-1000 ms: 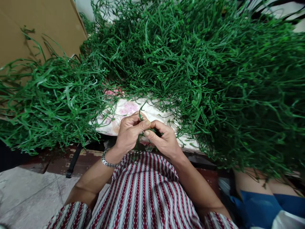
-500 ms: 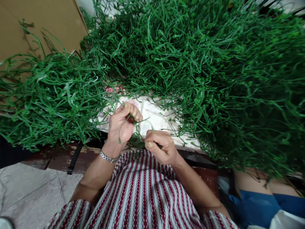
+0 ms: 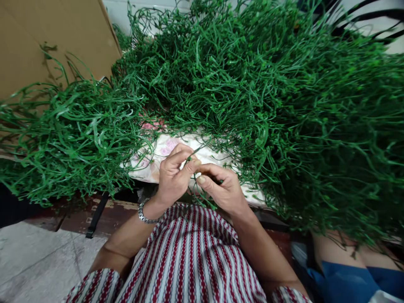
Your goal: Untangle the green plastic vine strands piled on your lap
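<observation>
My left hand (image 3: 177, 174), with a metal bracelet at the wrist, pinches a thin green artificial plant stem (image 3: 198, 150) that pokes up past the fingertips. Close beside it, my right hand (image 3: 222, 187) is closed, thumb against the curled forefinger, on a green sprig that is mostly hidden. The fingertips of both hands nearly meet. Below them, more green sprigs (image 3: 205, 201) hang over the striped garment on my lap. Under and beyond the hands lies a white floral cloth (image 3: 217, 156).
A large heap of green artificial stems (image 3: 227, 80) spreads across the back and right. Another pile (image 3: 78, 139) lies at left, before a cardboard box (image 3: 78, 29). At lower right, a person's leg in blue shorts (image 3: 347, 282) shows. A black strap (image 3: 97, 216) hangs at left.
My left hand has moved right and turned over, bringing its fingertips up to my right hand. The right hand has shifted slightly right. The whole view has shifted slightly.
</observation>
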Available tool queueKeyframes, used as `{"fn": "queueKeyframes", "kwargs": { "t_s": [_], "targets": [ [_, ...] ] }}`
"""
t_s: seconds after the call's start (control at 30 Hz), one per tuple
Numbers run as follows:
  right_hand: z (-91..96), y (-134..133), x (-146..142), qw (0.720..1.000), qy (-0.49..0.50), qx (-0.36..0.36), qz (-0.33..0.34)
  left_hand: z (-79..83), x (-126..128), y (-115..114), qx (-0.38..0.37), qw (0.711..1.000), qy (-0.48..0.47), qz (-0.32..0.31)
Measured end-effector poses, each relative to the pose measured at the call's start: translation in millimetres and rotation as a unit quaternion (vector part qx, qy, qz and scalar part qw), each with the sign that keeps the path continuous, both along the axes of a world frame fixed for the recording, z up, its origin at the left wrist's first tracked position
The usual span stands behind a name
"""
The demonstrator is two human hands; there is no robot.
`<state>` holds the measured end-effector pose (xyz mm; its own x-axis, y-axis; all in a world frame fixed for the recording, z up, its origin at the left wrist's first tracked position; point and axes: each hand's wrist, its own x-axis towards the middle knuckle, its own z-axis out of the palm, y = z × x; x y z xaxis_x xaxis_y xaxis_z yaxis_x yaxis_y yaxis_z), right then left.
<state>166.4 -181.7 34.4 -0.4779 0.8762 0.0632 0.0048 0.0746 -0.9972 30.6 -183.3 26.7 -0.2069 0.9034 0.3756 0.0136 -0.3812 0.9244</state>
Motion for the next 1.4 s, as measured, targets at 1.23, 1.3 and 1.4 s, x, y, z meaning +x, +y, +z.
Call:
{"fn": "queueKeyframes", "kwargs": {
  "t_s": [1.23,1.3,1.4],
  "targets": [
    [195.7,127.0,253.4,0.559,-0.567,0.462,-0.39,8.8,-22.4,9.6,-0.127,0.964,-0.186,-0.141],
    [194.6,103.0,235.3,0.526,-0.574,0.43,-0.456,10.5,-21.9,9.0,-0.113,0.969,-0.174,-0.132],
    [181.7,58.3,184.7,0.536,-0.555,0.47,-0.428,16.2,-18.5,8.5,-0.099,0.975,-0.163,-0.116]
  ]
}}
